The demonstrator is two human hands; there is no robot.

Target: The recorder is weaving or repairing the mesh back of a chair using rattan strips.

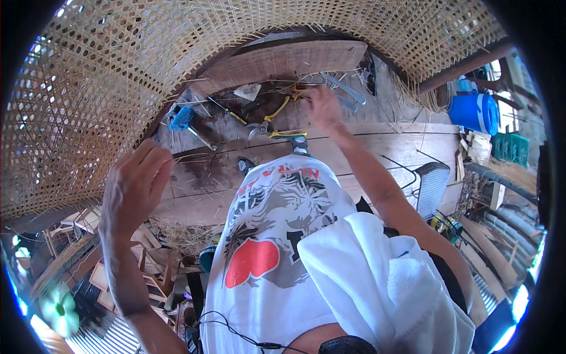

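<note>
One woven cane sheet arches over the planks. Our left hand is curled by its edge, can't tell if it's gripping; our right hand is a blur by some orange thing, grip unclear too. Yellow-handled shears lie just left.

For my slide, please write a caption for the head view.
Left hand beside woven cane, right hand near yellow-handled shears.

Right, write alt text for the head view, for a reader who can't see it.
A person's curled left hand is beside a curved sheet of woven cane webbing, while the blurred right hand is over wooden planks, near yellow-handled pruning shears. A blue bucket is at the far right.
</note>
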